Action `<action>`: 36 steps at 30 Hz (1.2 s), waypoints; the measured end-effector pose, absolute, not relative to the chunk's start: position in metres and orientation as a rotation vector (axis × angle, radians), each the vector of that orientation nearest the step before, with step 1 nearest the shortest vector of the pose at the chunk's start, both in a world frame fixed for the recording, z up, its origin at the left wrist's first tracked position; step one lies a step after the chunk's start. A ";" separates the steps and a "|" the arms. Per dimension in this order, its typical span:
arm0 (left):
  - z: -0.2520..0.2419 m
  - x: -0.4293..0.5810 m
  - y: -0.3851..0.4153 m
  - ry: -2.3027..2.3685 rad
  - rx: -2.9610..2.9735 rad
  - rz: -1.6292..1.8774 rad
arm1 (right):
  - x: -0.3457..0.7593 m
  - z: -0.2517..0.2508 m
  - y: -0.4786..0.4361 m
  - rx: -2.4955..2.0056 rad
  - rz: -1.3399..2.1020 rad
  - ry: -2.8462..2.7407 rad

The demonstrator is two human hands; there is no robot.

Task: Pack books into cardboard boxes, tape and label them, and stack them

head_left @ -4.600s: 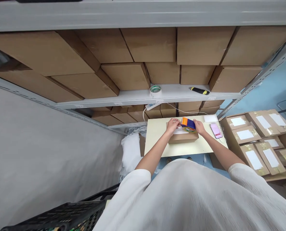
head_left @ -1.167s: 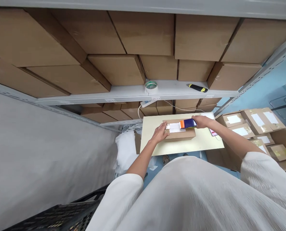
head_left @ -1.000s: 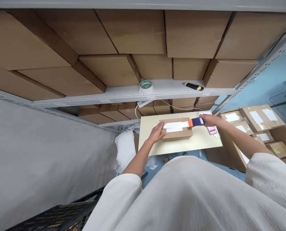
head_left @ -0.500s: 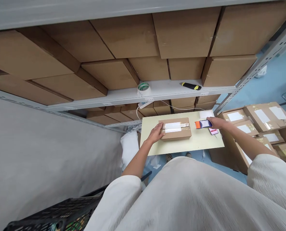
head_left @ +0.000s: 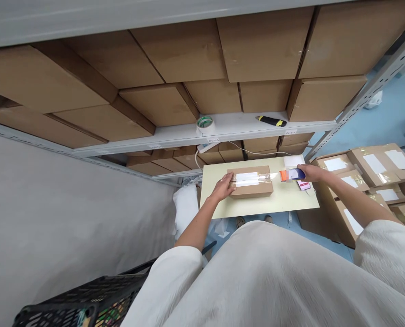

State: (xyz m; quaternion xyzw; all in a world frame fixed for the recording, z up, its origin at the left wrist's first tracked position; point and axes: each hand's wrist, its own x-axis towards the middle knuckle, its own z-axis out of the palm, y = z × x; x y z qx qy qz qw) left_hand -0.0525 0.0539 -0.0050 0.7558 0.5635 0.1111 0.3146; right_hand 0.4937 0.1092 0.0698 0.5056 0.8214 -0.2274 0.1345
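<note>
A brown cardboard box [head_left: 251,190] lies on the pale yellow table, with a white label [head_left: 247,179] and shiny clear tape across its top. My left hand [head_left: 224,186] grips the box's left end, fingers over the top edge. To the right of the box, my right hand [head_left: 310,173] is closed round a blue and orange tape dispenser [head_left: 293,174]. A strip of clear tape spans from the box's right end to the dispenser. Beneath that hand, a phone [head_left: 303,185] with a lit screen lies on the table, partly covered.
Shelves of cardboard boxes [head_left: 257,45] rise beyond the table [head_left: 223,209]. On the shelf edge sit a tape roll [head_left: 205,123] and a yellow-black utility knife [head_left: 271,121]. A large carton [head_left: 320,211] of labelled boxes stands right; a black crate [head_left: 86,297] is lower left.
My right hand has drawn the tape dispenser slightly right, away from the box, and a strip of clear tape now shows between them. My left hand stays on the box.
</note>
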 end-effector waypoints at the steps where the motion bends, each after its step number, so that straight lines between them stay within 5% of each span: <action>1: -0.005 -0.052 0.054 1.485 1.986 0.300 | 0.494 0.069 0.109 1.462 -0.648 2.378; 21: -0.011 -0.048 0.050 1.441 1.921 0.372 | 0.367 0.066 0.116 1.574 -0.432 2.074; 31: -0.015 -0.049 0.051 1.361 1.924 0.468 | 0.433 0.106 0.105 2.298 -1.423 1.742; 36: -0.018 -0.049 0.051 1.333 1.945 0.486 | 0.398 0.147 0.105 2.287 -1.661 1.997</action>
